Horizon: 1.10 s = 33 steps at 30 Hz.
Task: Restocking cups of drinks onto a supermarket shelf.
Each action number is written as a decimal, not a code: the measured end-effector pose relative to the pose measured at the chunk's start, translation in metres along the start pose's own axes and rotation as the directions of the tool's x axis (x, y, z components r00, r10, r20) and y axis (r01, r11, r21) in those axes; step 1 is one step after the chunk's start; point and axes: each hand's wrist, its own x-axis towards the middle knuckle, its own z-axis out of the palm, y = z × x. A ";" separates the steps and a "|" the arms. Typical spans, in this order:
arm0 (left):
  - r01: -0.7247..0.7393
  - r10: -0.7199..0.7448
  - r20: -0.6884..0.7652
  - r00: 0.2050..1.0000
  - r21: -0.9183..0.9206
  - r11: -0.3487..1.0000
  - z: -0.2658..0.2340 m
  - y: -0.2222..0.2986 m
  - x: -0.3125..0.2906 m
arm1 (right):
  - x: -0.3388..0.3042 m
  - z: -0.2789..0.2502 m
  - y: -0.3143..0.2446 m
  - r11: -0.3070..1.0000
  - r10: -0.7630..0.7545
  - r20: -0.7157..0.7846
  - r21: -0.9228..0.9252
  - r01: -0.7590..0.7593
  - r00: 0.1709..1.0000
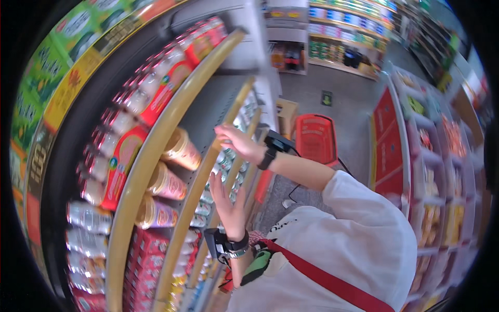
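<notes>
My left hand [228, 210] is held up in front of the shelves, fingers stretched out and holding nothing. My right hand [239, 141] is farther forward, its fingertips at the yellow edge [210, 158] of a shelf; it looks empty, with the fingers loosely apart. I cannot tell whether those fingertips touch the edge. Left of both hands, on that shelf, stand three lidded cups: an orange one [185, 152], a pink one [169, 183] and a purple one [158, 214]. Dark bands with small black devices are strapped round both wrists.
On the shelf above are red-labelled bottle packs [127, 161] and silver cans [89, 218]. Red cartons [145, 265] sit near the cups. A red basket [316, 139] stands on the floor beside a cardboard box [286, 115]. At right is a rack of clear bins [429, 182].
</notes>
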 end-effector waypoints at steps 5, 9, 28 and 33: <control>0.129 -0.068 0.294 0.953 -0.193 0.973 0.017 -0.007 -0.014 | -0.113 -0.082 -0.030 0.983 -0.181 -0.178 -0.024 0.180 0.967; 0.269 -0.120 0.453 0.883 -0.281 0.921 0.033 -0.003 -0.035 | -0.229 -0.116 -0.029 0.994 -0.101 -0.498 -0.087 0.066 0.861; 0.220 -0.033 0.833 0.552 -0.108 0.969 0.111 0.057 -0.243 | -0.647 -0.078 0.070 0.950 -0.079 -0.968 -0.001 0.313 0.238; 0.254 -0.117 0.845 0.522 -0.022 0.967 0.083 0.068 -0.318 | -0.689 -0.052 0.090 0.959 -0.057 -0.927 0.052 0.279 0.370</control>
